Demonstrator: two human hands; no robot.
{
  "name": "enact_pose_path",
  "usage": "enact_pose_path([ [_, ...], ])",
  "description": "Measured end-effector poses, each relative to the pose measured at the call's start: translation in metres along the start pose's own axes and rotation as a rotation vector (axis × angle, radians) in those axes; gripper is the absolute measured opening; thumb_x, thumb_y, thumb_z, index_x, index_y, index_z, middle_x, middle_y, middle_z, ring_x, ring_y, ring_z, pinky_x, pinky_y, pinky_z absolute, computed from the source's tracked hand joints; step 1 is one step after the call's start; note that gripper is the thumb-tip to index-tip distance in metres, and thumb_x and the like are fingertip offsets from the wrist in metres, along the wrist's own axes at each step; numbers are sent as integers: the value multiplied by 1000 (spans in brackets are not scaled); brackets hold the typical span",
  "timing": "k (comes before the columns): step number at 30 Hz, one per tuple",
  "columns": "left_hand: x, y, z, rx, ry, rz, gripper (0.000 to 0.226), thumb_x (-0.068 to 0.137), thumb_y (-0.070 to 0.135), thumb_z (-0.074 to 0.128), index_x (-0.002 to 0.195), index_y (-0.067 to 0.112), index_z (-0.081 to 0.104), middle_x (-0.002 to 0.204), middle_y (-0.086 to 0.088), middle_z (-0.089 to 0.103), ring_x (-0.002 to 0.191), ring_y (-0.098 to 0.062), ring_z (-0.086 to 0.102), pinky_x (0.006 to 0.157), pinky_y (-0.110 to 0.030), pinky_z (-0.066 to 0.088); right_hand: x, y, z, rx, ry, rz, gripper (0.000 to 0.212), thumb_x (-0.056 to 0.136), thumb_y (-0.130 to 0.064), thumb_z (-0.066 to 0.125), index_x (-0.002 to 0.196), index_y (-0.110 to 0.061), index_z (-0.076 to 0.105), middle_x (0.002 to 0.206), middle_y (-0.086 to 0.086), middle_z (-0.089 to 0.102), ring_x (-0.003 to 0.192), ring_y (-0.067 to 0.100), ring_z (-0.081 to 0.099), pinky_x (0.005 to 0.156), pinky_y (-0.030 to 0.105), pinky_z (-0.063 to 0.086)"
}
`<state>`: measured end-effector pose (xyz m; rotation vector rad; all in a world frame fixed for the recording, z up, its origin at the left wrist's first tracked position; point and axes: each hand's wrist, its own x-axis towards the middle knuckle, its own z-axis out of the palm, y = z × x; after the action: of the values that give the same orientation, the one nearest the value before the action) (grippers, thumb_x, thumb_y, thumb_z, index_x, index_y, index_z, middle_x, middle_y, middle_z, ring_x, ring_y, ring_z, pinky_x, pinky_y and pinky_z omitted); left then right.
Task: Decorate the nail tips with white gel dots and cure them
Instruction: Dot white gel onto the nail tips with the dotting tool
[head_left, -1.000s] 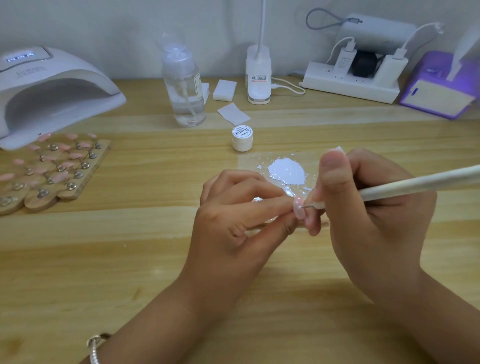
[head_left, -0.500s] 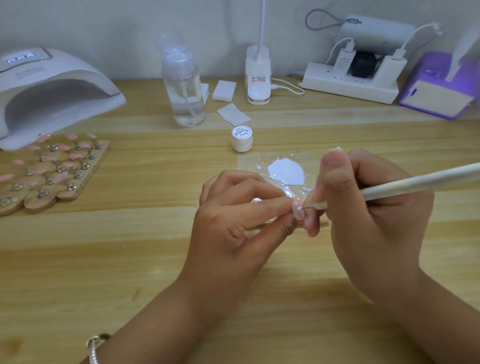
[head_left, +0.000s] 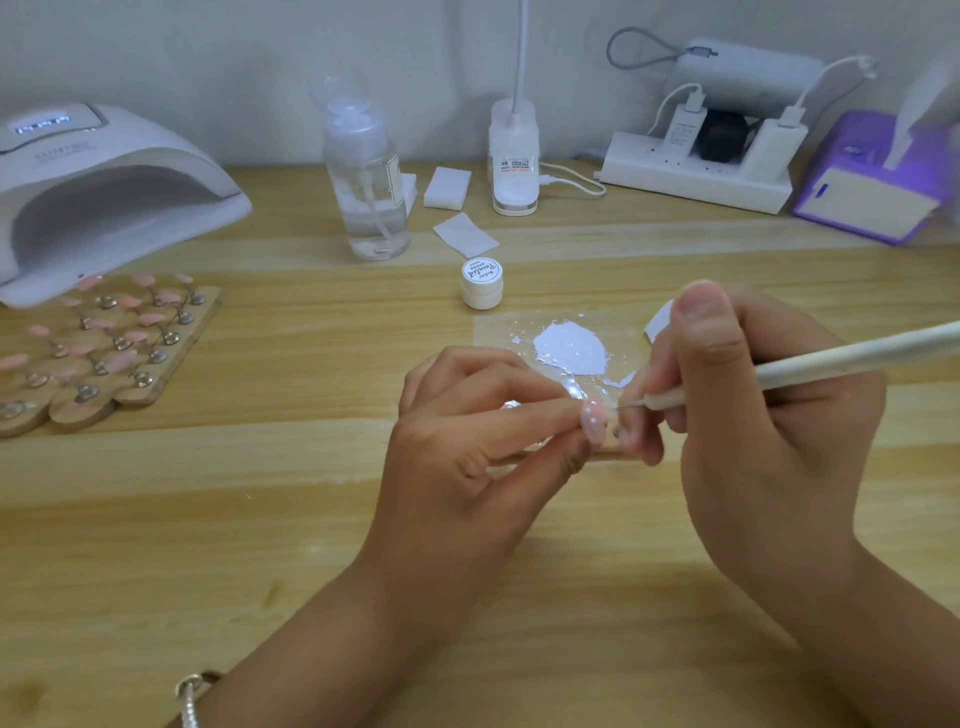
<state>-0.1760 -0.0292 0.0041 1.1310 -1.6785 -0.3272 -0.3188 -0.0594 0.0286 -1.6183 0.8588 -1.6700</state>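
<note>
A pink nail tip (head_left: 594, 422) with a few white dots is pinched between thumb and forefinger of the left hand (head_left: 467, 441), above the desk (head_left: 260, 519). The right hand (head_left: 769, 415) grips a white dotting tool (head_left: 831, 358), its point at the tip's edge. Clean dots likely need braced hands and a light touch.
</note>
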Motion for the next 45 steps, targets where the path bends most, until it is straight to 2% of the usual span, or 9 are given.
enact_pose_path([
  [7, -1, -2, 0, -13, 23, -38, 14, 88, 31, 67, 83, 25, 78, 86, 23, 66, 99, -9, 56, 88, -47, 43, 26, -8, -9, 7, 30, -48, 41, 100, -31, 48, 61, -19, 52, 48, -10, 47, 39, 17, 53, 43, 19, 35],
  [12, 0, -3, 0, -17, 39, -52, 14, 88, 32, 67, 85, 25, 79, 85, 19, 69, 98, -12, 58, 87, -49, 45, 54, 10, -19, -234, -210, 132, 55, 103, -44, 42, 64, -13, 64, 49, 5, 57, 41, 16, 54, 43, 19, 38],
  [16, 0, -3, 0, -16, 52, -61, 9, 88, 31, 69, 89, 32, 78, 86, 19, 69, 100, -15, 58, 87, -49, 44, 68, 38, -18, -576, -424, 276, 49, 100, -44, 50, 63, -16, 67, 52, -6, 62, 42, 5, 56, 48, 16, 42],
  [23, 1, -5, -1, -43, 81, -104, 19, 88, 36, 65, 106, 39, 70, 89, 17, 69, 100, -15, 58, 86, -49, 46, 76, 61, -7, -748, -480, 296, 47, 98, -42, 50, 59, -21, 63, 48, -12, 58, 54, 11, 61, 63, 41, 55],
  [29, 1, -6, -1, -53, 74, -91, 11, 88, 33, 66, 93, 35, 76, 85, 16, 70, 97, -14, 58, 85, -51, 45, 75, 65, -8, -726, -446, 291, 48, 100, -41, 48, 60, -20, 66, 60, -4, 67, 58, 12, 64, 66, 45, 56],
  [32, 0, -7, -1, -57, 76, -96, 11, 88, 34, 66, 89, 33, 78, 84, 16, 70, 96, -13, 58, 85, -50, 45, 73, 62, -8, -715, -396, 253, 48, 100, -39, 48, 61, -18, 66, 54, -3, 63, 56, 16, 63, 63, 42, 55],
  [37, 1, -6, -1, -56, 64, -114, 10, 88, 33, 68, 86, 33, 77, 84, 17, 70, 97, -16, 58, 85, -50, 45, 63, 31, -15, -391, -190, 131, 42, 98, -34, 60, 63, -12, 64, 51, -4, 62, 43, 8, 59, 45, 18, 44],
  [41, 1, -5, -1, -58, 43, -99, 8, 89, 30, 70, 88, 35, 76, 86, 18, 70, 98, -18, 58, 85, -49, 45, 34, 4, -14, -228, -127, 97, 40, 93, -31, 65, 59, -11, 57, 49, 6, 60, 37, 15, 56, 40, 20, 43],
  [45, 1, -3, -1, -46, 26, -84, 9, 88, 26, 70, 89, 31, 77, 86, 19, 69, 98, -18, 58, 85, -47, 45, 8, -10, -7, -106, -75, 93, 40, 93, -32, 61, 56, -17, 54, 45, -3, 57, 34, 19, 54, 40, 19, 41],
])
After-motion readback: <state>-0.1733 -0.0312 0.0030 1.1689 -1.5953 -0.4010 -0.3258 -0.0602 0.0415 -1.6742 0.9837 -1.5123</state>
